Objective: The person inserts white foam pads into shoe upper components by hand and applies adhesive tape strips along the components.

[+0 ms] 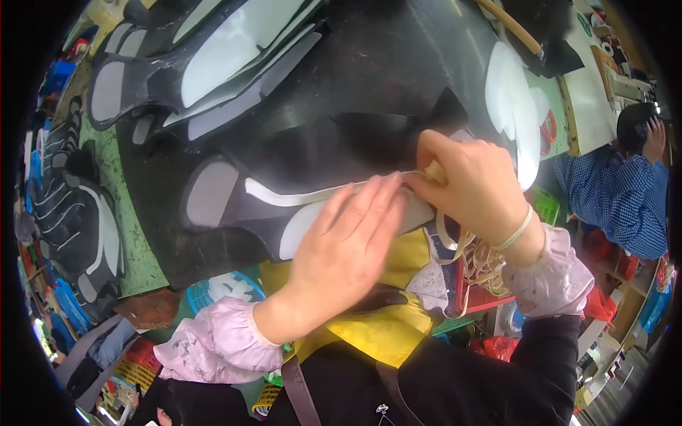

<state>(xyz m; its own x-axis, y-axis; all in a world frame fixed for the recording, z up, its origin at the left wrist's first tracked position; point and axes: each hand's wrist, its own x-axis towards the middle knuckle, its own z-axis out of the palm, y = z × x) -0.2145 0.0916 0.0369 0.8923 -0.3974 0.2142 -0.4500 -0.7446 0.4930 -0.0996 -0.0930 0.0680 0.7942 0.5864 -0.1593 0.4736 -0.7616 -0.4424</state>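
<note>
A dark cut-out panel (249,207) lies at the near side of the black work surface, with a grey pad (211,192) at its left end. Along its upper edge runs a narrow white strip (284,198), its left end bent upward. My left hand (348,248) lies flat over the strip and a white pad (290,238), fingers stretched out and partly covering both. Just to its right, my right hand (472,181) is closed in a pinch on the strip. A small yellowish piece (435,172), unclear in kind, shows between its fingers.
Stacked dark panels with pale pads (227,57) lie at the far left, more panels (82,220) at the left edge. White pieces (508,99) and a wooden handle (510,27) are at the right. Loose cream strips (486,266) hang near my right wrist. Another person (614,192) sits at the right.
</note>
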